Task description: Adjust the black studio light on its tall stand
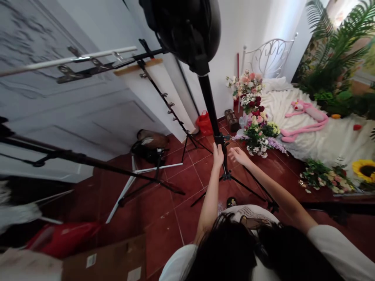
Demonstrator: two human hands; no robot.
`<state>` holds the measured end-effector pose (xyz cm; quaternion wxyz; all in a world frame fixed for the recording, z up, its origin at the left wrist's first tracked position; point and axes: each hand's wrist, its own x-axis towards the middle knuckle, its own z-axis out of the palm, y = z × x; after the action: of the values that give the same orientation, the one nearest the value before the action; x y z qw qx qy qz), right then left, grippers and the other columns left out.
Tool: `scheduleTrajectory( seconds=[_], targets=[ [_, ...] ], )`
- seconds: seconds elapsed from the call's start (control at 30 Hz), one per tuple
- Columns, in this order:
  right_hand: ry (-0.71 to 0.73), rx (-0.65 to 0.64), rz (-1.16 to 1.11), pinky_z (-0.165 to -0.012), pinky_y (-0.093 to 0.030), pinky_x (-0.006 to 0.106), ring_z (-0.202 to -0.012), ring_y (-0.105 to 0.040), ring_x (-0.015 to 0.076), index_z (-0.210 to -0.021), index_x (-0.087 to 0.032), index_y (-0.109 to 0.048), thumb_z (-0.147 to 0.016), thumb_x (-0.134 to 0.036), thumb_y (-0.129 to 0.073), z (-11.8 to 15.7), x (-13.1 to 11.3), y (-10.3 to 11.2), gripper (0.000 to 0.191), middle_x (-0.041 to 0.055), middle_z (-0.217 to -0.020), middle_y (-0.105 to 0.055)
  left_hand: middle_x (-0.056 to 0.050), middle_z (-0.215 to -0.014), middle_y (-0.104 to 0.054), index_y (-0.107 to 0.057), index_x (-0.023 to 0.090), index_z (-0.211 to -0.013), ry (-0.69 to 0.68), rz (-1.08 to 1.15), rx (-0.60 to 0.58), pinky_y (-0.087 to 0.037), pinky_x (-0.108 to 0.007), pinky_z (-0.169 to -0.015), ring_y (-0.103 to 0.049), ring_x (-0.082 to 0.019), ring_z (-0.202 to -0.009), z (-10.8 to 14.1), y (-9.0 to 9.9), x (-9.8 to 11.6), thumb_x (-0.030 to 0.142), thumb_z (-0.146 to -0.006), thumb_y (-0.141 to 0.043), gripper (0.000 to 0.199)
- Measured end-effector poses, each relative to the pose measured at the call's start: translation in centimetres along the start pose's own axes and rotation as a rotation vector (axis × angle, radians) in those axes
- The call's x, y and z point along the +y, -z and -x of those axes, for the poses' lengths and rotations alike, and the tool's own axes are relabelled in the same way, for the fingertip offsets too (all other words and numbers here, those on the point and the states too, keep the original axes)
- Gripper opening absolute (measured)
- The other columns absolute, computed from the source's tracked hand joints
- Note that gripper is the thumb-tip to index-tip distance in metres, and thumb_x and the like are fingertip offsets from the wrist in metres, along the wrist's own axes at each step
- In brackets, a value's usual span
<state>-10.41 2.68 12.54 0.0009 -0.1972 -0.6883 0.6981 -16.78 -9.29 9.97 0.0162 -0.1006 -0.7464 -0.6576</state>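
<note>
A black stand (208,99) rises from a tripod base on the red tiled floor, carrying a large black lamp head (187,31) at the top. My left hand (218,155) is wrapped round the stand's pole just below its collar (219,139). To the right of the pole, my right hand (238,155) is held apart from it with fingers spread, holding nothing. A small knob (226,137) juts from the collar above my right hand.
A flower arrangement (254,117) stands right of the pole, beside a bed (336,140) with a pink plush toy (315,115). Leftward are a clip stand (166,102), a slanting black pole (84,159), a red bag (205,123) and cardboard (117,257).
</note>
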Motion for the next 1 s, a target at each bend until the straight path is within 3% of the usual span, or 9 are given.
scheduleTrajectory(
  seconds=[0.13,0.23,0.4,0.67,0.83,1.0],
  targets=[
    [-0.033,0.132,0.039,-0.05,-0.052,0.022,-0.066,-0.066,0.0154,-0.091,-0.022,-0.05,-0.095,-0.049,-0.056,-3.8,-1.1,-2.6,0.028,0.0049,-0.079,-0.065,-0.013,-0.113,-0.067,-0.056,0.018,-0.117,-0.012,0.049,0.043,-0.048,-0.034,-0.103,-0.064,-0.021,-0.113,-0.2,-0.2,0.1,0.073,-0.092,-0.033,0.065],
    [-0.037,0.177,0.117,-0.052,-0.051,0.024,-0.063,-0.064,0.0169,-0.089,-0.02,-0.051,-0.094,-0.047,-0.058,-5.3,-1.0,-3.0,0.028,0.0047,-0.072,-0.063,-0.012,-0.11,-0.067,-0.057,0.019,-0.112,-0.038,0.071,0.067,-0.048,-0.033,-0.101,-0.063,-0.02,-0.11,-0.2,-0.3,0.3,0.072,-0.093,-0.035,0.061],
    [-0.058,0.141,0.129,-0.049,-0.05,0.023,-0.055,-0.061,0.0142,-0.08,-0.021,-0.052,-0.09,-0.047,-0.064,-5.7,-0.6,-2.2,0.03,0.0025,-0.066,-0.064,-0.01,-0.109,-0.067,-0.057,0.02,-0.111,-0.024,0.071,0.077,-0.05,-0.033,-0.098,-0.064,-0.018,-0.104,-0.2,-0.5,0.2,0.07,-0.093,-0.036,0.057],
    [-0.06,0.155,-0.089,-0.045,-0.046,0.017,-0.049,-0.054,0.0078,-0.074,-0.02,-0.058,-0.083,-0.032,-0.07,-5.5,-1.1,-2.1,0.019,-0.0002,-0.067,-0.064,-0.01,-0.105,-0.067,-0.058,0.02,-0.112,-0.049,0.071,0.103,-0.051,-0.031,-0.094,-0.064,-0.018,-0.098,0.0,-0.6,0.2,0.068,-0.094,-0.037,0.056],
    [-0.06,0.048,-0.247,-0.051,-0.044,0.015,-0.053,-0.054,0.0061,-0.078,-0.02,-0.061,-0.077,-0.029,-0.073,-5.5,-0.8,-1.6,0.015,-0.002,-0.072,-0.066,-0.012,-0.11,-0.066,-0.058,0.019,-0.116,-0.063,0.09,0.088,-0.048,-0.036,-0.1,-0.063,-0.021,-0.105,-0.1,-0.6,0.1,0.068,-0.094,-0.037,0.057],
    [-0.054,-0.113,-0.375,-0.064,-0.05,0.017,-0.063,-0.061,0.0071,-0.092,-0.022,-0.067,-0.075,-0.028,-0.075,-5.6,0.4,-0.3,0.02,-0.0037,-0.08,-0.07,-0.013,-0.114,-0.066,-0.058,0.019,-0.117,-0.07,0.091,0.063,-0.047,-0.038,-0.102,-0.063,-0.021,-0.109,-0.2,-0.5,-0.1,0.068,-0.094,-0.036,0.058]
  ],
)
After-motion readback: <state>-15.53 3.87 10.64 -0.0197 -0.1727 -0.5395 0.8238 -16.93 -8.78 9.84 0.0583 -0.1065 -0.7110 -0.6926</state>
